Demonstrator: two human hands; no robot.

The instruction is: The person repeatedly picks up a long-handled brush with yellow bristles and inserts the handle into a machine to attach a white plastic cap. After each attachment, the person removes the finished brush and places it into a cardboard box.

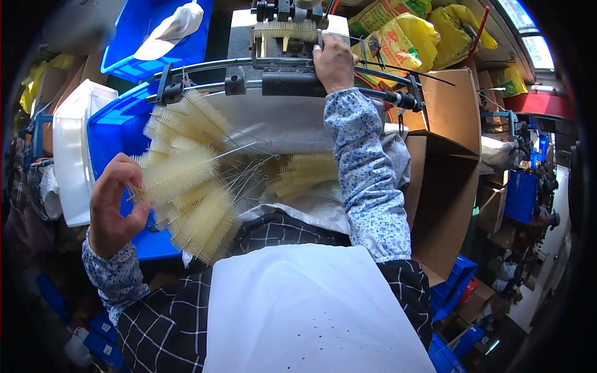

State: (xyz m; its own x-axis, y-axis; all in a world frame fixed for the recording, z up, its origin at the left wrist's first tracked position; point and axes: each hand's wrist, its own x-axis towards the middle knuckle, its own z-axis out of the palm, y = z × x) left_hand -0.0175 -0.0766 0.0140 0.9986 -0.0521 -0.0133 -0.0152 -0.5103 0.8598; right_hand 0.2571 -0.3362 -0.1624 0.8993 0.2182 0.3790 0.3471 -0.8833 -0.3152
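Observation:
My left hand (115, 205) grips the tip of a cream bristle brush (177, 174) with a twisted wire stem, lifted from a heap of the same brushes (193, 180) lying over a blue bin (112, 127). My right hand (334, 62) reaches forward and rests on a dark metal machine (286, 59), fingers closed beside a cream brush (287, 30) clamped in it. A second small pile of brushes (305, 177) lies under my right forearm on a pale cloth.
A white tray (71, 149) stands left of the blue bin. Another blue bin (140, 31) with a white bag is behind. Open cardboard boxes (444, 180) stand to my right, yellow sacks (407, 37) at the back. A white apron covers my lap.

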